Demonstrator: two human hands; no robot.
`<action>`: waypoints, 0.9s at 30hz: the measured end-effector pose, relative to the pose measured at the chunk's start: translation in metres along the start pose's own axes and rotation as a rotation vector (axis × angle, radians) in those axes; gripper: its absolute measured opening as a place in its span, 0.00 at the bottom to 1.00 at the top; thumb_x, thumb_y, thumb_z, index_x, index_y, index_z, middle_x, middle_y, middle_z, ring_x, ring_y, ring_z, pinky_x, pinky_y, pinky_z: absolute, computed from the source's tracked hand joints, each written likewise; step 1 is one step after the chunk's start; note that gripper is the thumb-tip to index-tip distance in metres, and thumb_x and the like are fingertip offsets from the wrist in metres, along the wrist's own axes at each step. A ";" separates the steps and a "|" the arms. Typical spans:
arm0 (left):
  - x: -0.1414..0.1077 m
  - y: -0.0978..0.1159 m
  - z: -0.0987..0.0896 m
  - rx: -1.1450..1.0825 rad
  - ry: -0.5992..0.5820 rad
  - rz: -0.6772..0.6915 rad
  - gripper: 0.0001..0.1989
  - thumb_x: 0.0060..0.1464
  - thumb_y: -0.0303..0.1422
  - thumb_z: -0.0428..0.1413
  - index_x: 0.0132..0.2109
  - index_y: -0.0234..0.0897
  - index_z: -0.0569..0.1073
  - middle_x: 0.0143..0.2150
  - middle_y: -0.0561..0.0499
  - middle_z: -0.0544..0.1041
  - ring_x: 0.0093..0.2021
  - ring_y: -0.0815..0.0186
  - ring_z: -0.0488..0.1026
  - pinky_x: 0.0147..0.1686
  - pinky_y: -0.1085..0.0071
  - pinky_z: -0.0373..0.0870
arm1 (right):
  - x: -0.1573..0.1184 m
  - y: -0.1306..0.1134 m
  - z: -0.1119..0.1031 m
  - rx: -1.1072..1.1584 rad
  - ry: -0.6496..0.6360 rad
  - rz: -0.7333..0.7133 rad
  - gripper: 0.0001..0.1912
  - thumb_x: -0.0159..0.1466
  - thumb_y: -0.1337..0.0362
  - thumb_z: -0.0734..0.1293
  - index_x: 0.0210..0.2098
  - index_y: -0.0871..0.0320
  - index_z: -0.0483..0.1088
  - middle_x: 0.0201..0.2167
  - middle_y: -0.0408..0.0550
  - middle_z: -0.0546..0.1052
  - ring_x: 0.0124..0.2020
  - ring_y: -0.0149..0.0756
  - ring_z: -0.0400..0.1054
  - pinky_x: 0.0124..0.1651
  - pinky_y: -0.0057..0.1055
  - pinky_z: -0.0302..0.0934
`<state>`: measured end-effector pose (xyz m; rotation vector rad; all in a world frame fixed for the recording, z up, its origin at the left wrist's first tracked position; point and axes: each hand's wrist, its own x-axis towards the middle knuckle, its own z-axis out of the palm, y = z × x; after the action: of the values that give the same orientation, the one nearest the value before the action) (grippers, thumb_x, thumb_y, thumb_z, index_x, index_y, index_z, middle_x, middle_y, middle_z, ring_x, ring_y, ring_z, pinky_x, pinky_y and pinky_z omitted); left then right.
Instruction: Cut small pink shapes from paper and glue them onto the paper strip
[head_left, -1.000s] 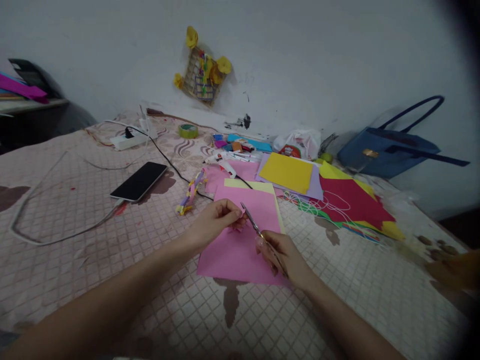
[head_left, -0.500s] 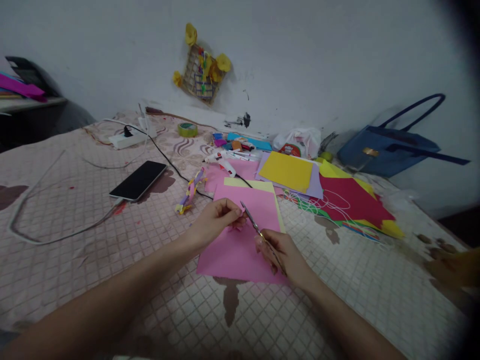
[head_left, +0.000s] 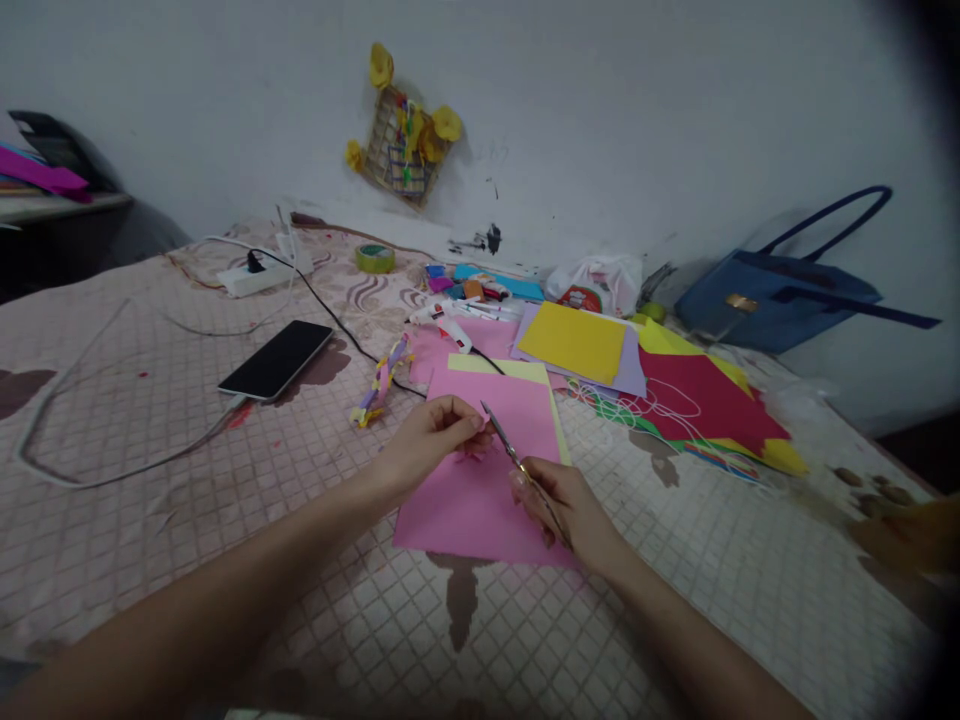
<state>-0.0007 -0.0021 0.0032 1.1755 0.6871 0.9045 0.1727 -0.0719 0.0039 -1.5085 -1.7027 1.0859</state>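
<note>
Our left hand [head_left: 424,445] is closed in a pinch on a small pink piece [head_left: 485,421] of paper, raised over the pink sheet [head_left: 465,510], while our right hand [head_left: 574,505] grips the scissors [head_left: 510,446], their tips just beside the pinched piece. We cannot tell whether the blades touch it. Hardly anything has changed over the last second — the view has tilted slightly, but both grips and the angle of the scissors look the same, so we see no clear sign of the cutting having advanced. Under the pink sheet, a pale yellow sheet [head_left: 499,369] shows along its far and right edges. Just beyond the pink sheet lies the glue gun [head_left: 452,331], and to its left is a braided paper strip [head_left: 384,382], with the phone [head_left: 277,360] farther left. To the right of the pink sheet are the bright yellow sheet [head_left: 574,342], the red sheet [head_left: 697,395] and loose white string [head_left: 679,412] — all on the cloth-covered desk [head_left: 525,640], with the blue bag [head_left: 772,300] farther right.
</note>
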 end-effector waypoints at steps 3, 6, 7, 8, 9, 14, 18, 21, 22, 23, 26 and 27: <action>0.000 0.000 0.000 -0.019 0.002 -0.013 0.07 0.51 0.32 0.55 0.32 0.31 0.67 0.29 0.49 0.74 0.30 0.68 0.72 0.36 0.68 0.67 | 0.000 0.001 0.000 -0.014 -0.008 0.002 0.20 0.60 0.49 0.58 0.22 0.58 0.61 0.14 0.37 0.58 0.14 0.25 0.52 0.16 0.23 0.47; 0.000 -0.001 -0.001 -0.036 -0.002 -0.006 0.07 0.51 0.32 0.55 0.32 0.32 0.67 0.29 0.49 0.74 0.30 0.68 0.72 0.36 0.68 0.67 | 0.000 0.003 0.000 -0.022 -0.020 0.009 0.20 0.61 0.50 0.57 0.23 0.59 0.61 0.13 0.36 0.57 0.14 0.25 0.52 0.16 0.23 0.47; 0.000 -0.001 -0.001 -0.039 -0.004 -0.001 0.07 0.51 0.32 0.55 0.33 0.32 0.67 0.29 0.49 0.74 0.30 0.68 0.72 0.36 0.67 0.67 | 0.000 0.003 0.000 -0.024 -0.022 0.010 0.20 0.61 0.50 0.57 0.23 0.59 0.61 0.13 0.36 0.57 0.14 0.25 0.52 0.16 0.22 0.47; -0.001 -0.001 -0.001 -0.039 -0.002 0.002 0.07 0.51 0.32 0.55 0.33 0.32 0.67 0.29 0.49 0.74 0.30 0.68 0.72 0.36 0.67 0.68 | 0.000 0.003 0.000 -0.025 -0.024 0.010 0.20 0.61 0.50 0.57 0.23 0.59 0.61 0.14 0.36 0.57 0.14 0.25 0.52 0.16 0.22 0.47; -0.001 -0.001 -0.001 -0.037 -0.001 0.003 0.07 0.51 0.32 0.54 0.33 0.32 0.67 0.30 0.49 0.74 0.31 0.68 0.72 0.36 0.67 0.68 | 0.000 0.003 0.000 -0.028 -0.026 0.009 0.20 0.61 0.49 0.56 0.23 0.59 0.61 0.14 0.36 0.57 0.14 0.25 0.52 0.16 0.22 0.47; 0.000 -0.002 -0.002 -0.059 0.000 0.001 0.06 0.51 0.32 0.55 0.33 0.32 0.67 0.30 0.48 0.74 0.31 0.67 0.73 0.37 0.66 0.68 | 0.000 0.005 0.000 -0.033 -0.033 0.001 0.19 0.62 0.50 0.57 0.23 0.58 0.60 0.14 0.36 0.57 0.14 0.24 0.52 0.16 0.22 0.47; 0.000 0.000 -0.002 -0.073 0.021 -0.011 0.07 0.51 0.31 0.55 0.32 0.32 0.67 0.29 0.49 0.74 0.30 0.68 0.73 0.37 0.66 0.68 | 0.000 0.006 0.000 -0.029 -0.034 0.005 0.19 0.62 0.51 0.57 0.23 0.58 0.60 0.14 0.36 0.57 0.13 0.24 0.52 0.15 0.22 0.47; 0.000 0.002 -0.002 -0.058 0.037 -0.030 0.07 0.50 0.31 0.56 0.32 0.31 0.67 0.29 0.50 0.74 0.30 0.69 0.73 0.37 0.68 0.68 | 0.000 0.007 0.000 -0.013 -0.042 0.018 0.18 0.61 0.51 0.58 0.23 0.58 0.60 0.14 0.36 0.57 0.13 0.23 0.52 0.15 0.21 0.47; 0.000 0.003 -0.002 -0.051 0.033 -0.032 0.07 0.50 0.31 0.56 0.32 0.31 0.67 0.28 0.50 0.74 0.30 0.69 0.73 0.36 0.68 0.68 | 0.000 0.006 0.000 0.003 -0.043 0.025 0.19 0.61 0.51 0.58 0.23 0.58 0.60 0.14 0.36 0.57 0.13 0.23 0.52 0.14 0.21 0.47; 0.001 0.004 -0.003 -0.044 0.027 -0.032 0.07 0.50 0.31 0.56 0.32 0.31 0.67 0.28 0.50 0.74 0.30 0.69 0.73 0.36 0.68 0.68 | 0.000 0.006 0.000 0.024 -0.043 0.036 0.19 0.61 0.50 0.58 0.23 0.58 0.60 0.13 0.35 0.57 0.12 0.23 0.52 0.14 0.21 0.47; 0.001 0.005 -0.004 -0.013 0.012 -0.021 0.07 0.51 0.32 0.55 0.33 0.32 0.66 0.29 0.50 0.74 0.30 0.69 0.73 0.36 0.68 0.68 | 0.000 0.004 -0.001 0.101 -0.038 0.075 0.20 0.60 0.49 0.58 0.22 0.58 0.60 0.11 0.35 0.56 0.11 0.23 0.51 0.13 0.21 0.48; 0.001 0.006 -0.003 0.000 0.014 -0.017 0.07 0.51 0.32 0.55 0.33 0.32 0.66 0.29 0.49 0.74 0.30 0.69 0.73 0.36 0.68 0.69 | 0.000 0.004 -0.001 0.128 -0.036 0.083 0.20 0.60 0.49 0.58 0.22 0.58 0.61 0.11 0.34 0.57 0.10 0.23 0.51 0.12 0.21 0.48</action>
<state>-0.0046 0.0008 0.0079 1.1631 0.7075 0.8986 0.1756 -0.0716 0.0007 -1.4982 -1.5746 1.2472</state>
